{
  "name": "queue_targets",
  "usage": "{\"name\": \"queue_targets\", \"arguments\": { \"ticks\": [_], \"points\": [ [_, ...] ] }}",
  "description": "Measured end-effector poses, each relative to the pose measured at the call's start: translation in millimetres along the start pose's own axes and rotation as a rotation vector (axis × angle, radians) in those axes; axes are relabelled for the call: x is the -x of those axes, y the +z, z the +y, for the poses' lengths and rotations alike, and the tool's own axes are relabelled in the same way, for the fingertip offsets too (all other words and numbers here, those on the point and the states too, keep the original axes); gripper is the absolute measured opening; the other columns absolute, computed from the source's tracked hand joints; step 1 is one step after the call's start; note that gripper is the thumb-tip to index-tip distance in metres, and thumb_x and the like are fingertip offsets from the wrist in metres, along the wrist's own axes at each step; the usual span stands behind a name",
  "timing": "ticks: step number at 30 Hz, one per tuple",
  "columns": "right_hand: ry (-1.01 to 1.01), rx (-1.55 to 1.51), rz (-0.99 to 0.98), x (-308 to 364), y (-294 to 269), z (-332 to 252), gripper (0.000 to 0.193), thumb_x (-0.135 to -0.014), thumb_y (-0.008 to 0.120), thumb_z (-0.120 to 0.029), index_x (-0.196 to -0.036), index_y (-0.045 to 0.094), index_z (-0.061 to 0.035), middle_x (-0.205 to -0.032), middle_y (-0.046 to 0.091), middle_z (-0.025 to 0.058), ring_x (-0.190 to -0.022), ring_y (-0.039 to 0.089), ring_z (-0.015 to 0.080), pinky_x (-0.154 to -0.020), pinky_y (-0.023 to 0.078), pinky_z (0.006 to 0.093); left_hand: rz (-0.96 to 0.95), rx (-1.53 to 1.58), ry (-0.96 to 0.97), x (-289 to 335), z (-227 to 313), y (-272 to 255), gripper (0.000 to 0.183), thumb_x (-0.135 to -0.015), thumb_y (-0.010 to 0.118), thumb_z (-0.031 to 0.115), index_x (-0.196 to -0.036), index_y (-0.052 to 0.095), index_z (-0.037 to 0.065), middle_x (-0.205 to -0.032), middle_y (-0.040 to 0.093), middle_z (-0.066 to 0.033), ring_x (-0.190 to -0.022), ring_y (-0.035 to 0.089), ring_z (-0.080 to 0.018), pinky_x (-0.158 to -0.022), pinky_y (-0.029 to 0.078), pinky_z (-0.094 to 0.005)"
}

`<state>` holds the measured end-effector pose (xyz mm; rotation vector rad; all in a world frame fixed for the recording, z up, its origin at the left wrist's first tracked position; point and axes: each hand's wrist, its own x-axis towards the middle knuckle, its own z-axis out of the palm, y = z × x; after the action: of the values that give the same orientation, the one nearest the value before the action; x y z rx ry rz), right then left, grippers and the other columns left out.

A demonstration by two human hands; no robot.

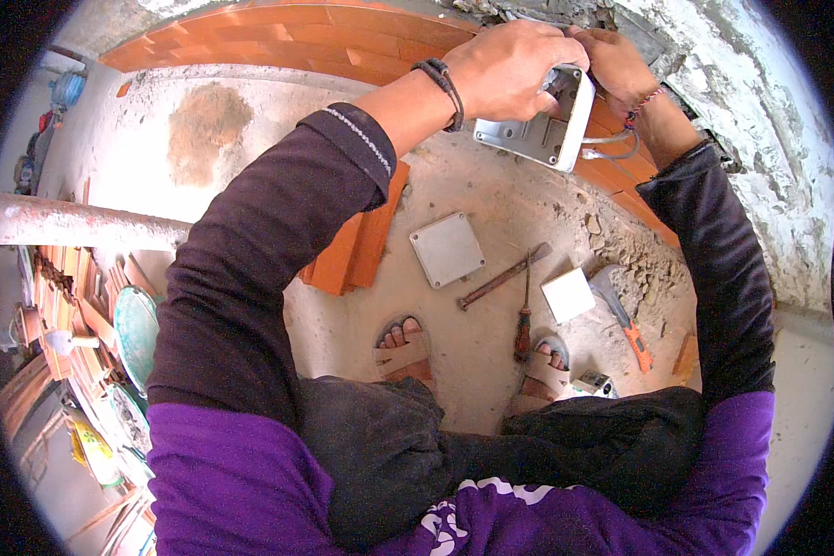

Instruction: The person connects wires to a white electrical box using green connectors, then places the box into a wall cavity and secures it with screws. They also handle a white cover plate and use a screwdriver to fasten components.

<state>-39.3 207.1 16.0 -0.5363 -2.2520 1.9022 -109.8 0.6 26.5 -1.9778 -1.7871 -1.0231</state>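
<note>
A grey plastic junction box point(523, 141) hangs open-faced at the upper right, against the brick strip by the rough wall. My left hand point(514, 72) is closed over its upper edge, fingers curled partly into its open side. Behind the box's far corner, my right hand point(615, 70) is closed with bent fingers; the box hides whatever they hold. Grey cables point(613, 141) run out beside the box, below my right wrist. On the ground below lies a square grey cover point(448, 249) with corner holes.
Near my feet lie a flat chisel point(502, 277), a screwdriver point(524, 324), a white square plate point(568, 296) and an orange-handled hammer point(624, 320). Orange bricks point(366, 241) are stacked under my left arm. A pipe point(83, 222) crosses the left side, above broken tiles and a green basin point(136, 338).
</note>
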Motion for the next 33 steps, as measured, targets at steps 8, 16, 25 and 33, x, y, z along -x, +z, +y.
{"name": "queue_targets", "arguments": {
  "ticks": [8,16,25,33],
  "points": [
    [-0.068,0.063,-0.025,-6.7,-6.0,10.3,0.035,-0.099,0.056,-0.024,-0.114,0.062,0.0078,-0.100,0.069,0.0099,-0.088,0.064,0.0147,-0.080,0.051,0.0292,0.051,-0.013,0.026,-2.7,1.5,6.9,0.035,-0.068,0.075,0.004,-0.102,0.065,0.009,-0.098,0.065,-0.0138,-0.099,0.063,-0.0337,-0.090,0.050,-0.0402],
    [-0.112,0.023,0.012,-8.4,-0.3,11.0,0.036,-0.100,0.055,-0.024,-0.114,0.061,0.0087,-0.102,0.068,0.0105,-0.089,0.064,0.0154,-0.081,0.051,0.0304,0.074,-0.017,0.007,-1.2,1.7,5.9,0.034,-0.069,0.073,0.003,-0.102,0.064,0.006,-0.099,0.065,-0.0147,-0.100,0.063,-0.0340,-0.091,0.050,-0.0409],
    [0.001,-0.106,0.060,4.3,7.1,12.5,0.036,-0.102,0.051,-0.028,-0.109,0.061,0.0059,-0.091,0.067,0.0086,-0.080,0.061,0.0148,-0.075,0.051,0.0308,0.617,-0.075,-0.535,27.2,39.4,14.8,0.043,-0.077,0.072,0.017,-0.114,0.056,0.003,-0.100,0.064,-0.0181,-0.096,0.062,-0.0371,-0.089,0.049,-0.0429],
    [-0.108,0.443,0.068,4.0,9.9,6.6,0.036,-0.102,0.052,-0.029,-0.109,0.061,0.0048,-0.094,0.066,0.0082,-0.082,0.061,0.0144,-0.077,0.050,0.0299,0.371,0.019,-0.418,38.6,18.0,20.3,0.025,-0.084,0.069,0.020,-0.105,0.065,0.007,-0.100,0.065,-0.0175,-0.094,0.062,-0.0384,-0.084,0.050,-0.0458]
  ]
}}
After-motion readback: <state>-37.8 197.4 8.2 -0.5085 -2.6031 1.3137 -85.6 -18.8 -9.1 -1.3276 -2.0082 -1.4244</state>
